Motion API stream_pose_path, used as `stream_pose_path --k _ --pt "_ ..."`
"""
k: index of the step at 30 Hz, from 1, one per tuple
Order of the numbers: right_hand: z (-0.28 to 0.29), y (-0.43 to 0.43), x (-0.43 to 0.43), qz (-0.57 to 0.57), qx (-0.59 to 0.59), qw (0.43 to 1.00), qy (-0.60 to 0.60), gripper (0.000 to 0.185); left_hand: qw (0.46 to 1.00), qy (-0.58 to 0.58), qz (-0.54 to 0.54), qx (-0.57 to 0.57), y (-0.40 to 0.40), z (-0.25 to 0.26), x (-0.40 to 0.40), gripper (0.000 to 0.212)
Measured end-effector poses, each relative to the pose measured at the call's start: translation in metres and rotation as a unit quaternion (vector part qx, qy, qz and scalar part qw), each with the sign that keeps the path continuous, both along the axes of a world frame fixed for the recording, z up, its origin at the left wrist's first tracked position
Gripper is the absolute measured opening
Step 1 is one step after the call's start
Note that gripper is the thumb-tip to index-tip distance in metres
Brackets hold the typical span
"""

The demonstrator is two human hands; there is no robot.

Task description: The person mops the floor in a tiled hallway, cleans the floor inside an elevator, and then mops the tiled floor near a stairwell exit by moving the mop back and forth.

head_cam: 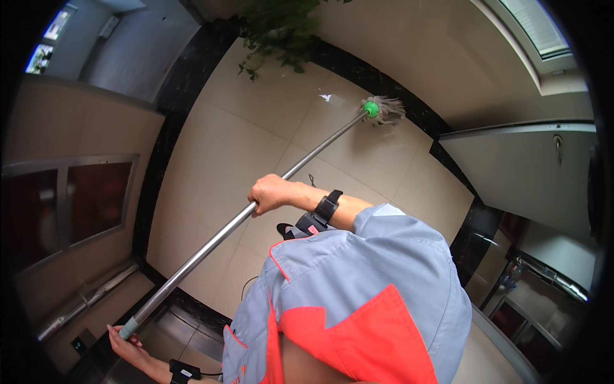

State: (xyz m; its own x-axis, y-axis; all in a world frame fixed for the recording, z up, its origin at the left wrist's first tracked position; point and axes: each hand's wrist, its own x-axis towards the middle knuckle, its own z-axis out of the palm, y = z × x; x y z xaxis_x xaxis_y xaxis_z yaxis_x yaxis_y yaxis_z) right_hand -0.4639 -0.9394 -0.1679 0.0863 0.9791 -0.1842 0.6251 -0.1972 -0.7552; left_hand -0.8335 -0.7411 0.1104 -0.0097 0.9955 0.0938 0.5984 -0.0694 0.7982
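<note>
A string mop stretches diagonally across the view. Its metal handle (pixel 201 254) runs from the lower left up to a green socket (pixel 371 109). The grey-white mop strands (pixel 391 110) lie on the tiled floor against the dark baseboard. My right hand (pixel 271 194) is wrapped around the middle of the shaft. At the lower left, my left hand (pixel 127 343) holds the pale green grip (pixel 128 329) at the handle's end. Each wrist has a black strapped device.
A leafy plant (pixel 283 38) overhangs the floor at the top. Beside the right wall stands a light door (pixel 523 163) with a metal handle. Dark red framed panels (pixel 98 197) line the left wall. A small white patch (pixel 326 97), perhaps a reflection, shows on the tiles (pixel 240 120).
</note>
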Motion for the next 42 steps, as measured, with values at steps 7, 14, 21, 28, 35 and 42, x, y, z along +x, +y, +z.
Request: stream_pose_path --k 7,14,21,28,35,42 --pt "0.041 0.007 0.023 0.004 0.066 0.997 -0.028 0.024 0.999 0.014 0.021 0.033 0.037 -0.002 0.012 0.036" --pt "0.050 0.060 0.031 0.005 0.100 0.994 -0.043 0.022 0.992 0.058 0.051 0.100 0.075 0.006 -0.010 0.038" --pt "0.036 0.179 0.008 0.090 0.057 0.994 0.020 0.027 0.985 0.057 0.113 0.117 0.120 0.020 -0.031 0.037" --pt "0.068 0.301 -0.005 0.126 0.089 0.988 -0.013 0.027 0.989 -0.065 0.094 0.099 0.190 0.043 -0.085 0.036" --pt "0.103 0.421 0.043 0.072 0.317 0.945 -0.043 0.015 0.898 0.087 0.085 0.423 0.181 0.090 -0.049 0.035" --pt "0.102 0.562 0.132 0.010 0.395 0.914 -0.094 0.011 0.739 0.297 0.048 0.603 0.230 0.060 0.124 0.036"
